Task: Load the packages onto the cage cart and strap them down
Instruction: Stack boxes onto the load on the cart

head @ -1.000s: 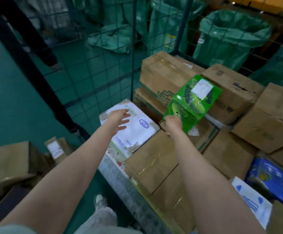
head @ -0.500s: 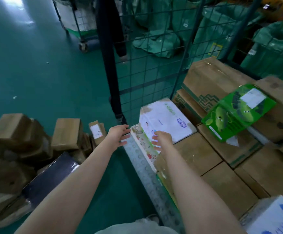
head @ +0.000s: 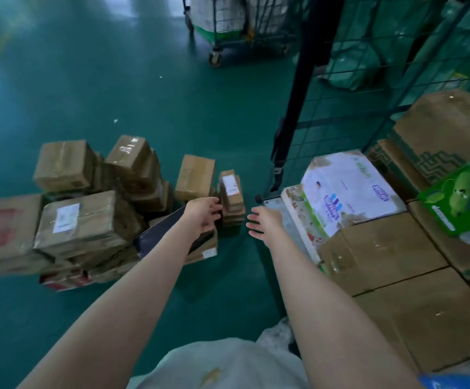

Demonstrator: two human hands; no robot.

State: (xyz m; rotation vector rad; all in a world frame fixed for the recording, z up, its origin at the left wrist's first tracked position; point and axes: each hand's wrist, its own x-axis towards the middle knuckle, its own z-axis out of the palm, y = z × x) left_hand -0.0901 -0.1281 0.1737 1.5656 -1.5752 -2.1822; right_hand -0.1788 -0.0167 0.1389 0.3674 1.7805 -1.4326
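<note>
**Green floor, a box pile and a loaded cart**

The green floor (head: 116,80) fills most of the view and looks shiny and blurry far off. On the right, the cage cart (head: 340,122) is cut off by the edge. Brown boxes (head: 382,248) lie packed on it, with a white pack (head: 349,189) and a half-seen green pack (head: 464,203) on top. The sacks (head: 354,66) behind the wire are too blurry to make out. A pile of boxes (head: 82,220) sits on the floor at the left. A dark flat thing (head: 158,234) hides partly under the left arm. The left grip (head: 203,214) is wide and loose, holding nothing, just beside a small labelled box (head: 230,192). The right grip (head: 264,221) is wide too, over the floor between pile and cart.
</note>
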